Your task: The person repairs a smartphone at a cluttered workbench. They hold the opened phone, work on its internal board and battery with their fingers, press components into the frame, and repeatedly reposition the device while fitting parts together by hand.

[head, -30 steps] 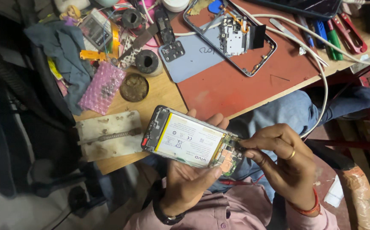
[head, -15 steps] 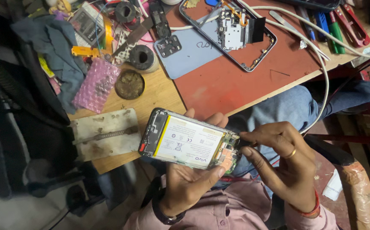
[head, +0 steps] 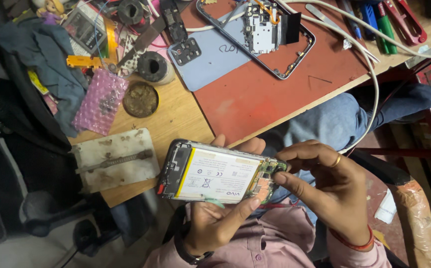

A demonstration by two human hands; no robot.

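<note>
An opened phone with its back off shows a white battery and a green circuit board at its right end. My left hand cradles it from below, thumb along the near edge. My right hand, wearing a ring, pinches at the board end of the phone with fingertips together; any tool between them is too small to tell.
On the red mat lie a blue phone back cover and another stripped phone frame. A white cable hangs off the desk edge. A pink bubble bag, a round tin, a tape roll and a white holder block sit on the wooden desk.
The view has shifted slightly, so the desk items sit higher and further left. Both hands keep the same hold on the phone, the right fingers still working at its board end.
</note>
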